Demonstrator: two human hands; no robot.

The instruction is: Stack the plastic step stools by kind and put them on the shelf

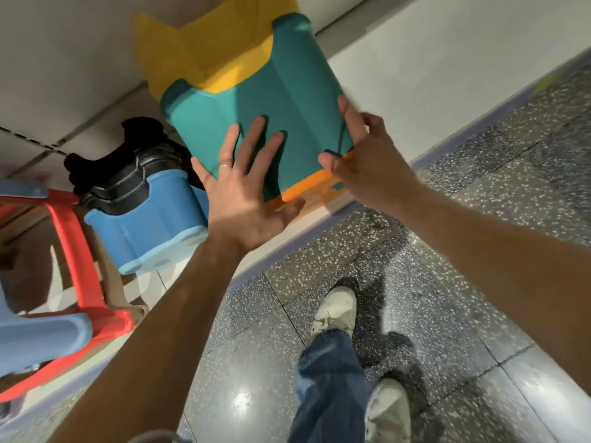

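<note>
A teal step stool (287, 91) with an orange top rim lies on its side on the white shelf (415, 75), nested with a yellow stool (204, 49) behind it. My left hand (243, 190) presses flat on the teal stool's side, fingers spread. At the stool's right edge my right hand (367, 155) grips the orange rim with thumb and fingers. To the left lies a blue stool (144, 225) with a light-blue rim, black stools (118, 174) nested in it.
A red stool (76, 251) and a pale blue stool (38, 340) lie at the far left on the shelf. The shelf's front edge (303, 238) runs diagonally. Below is speckled terrazzo floor (447, 282) with my jeans leg and white shoes (335, 308).
</note>
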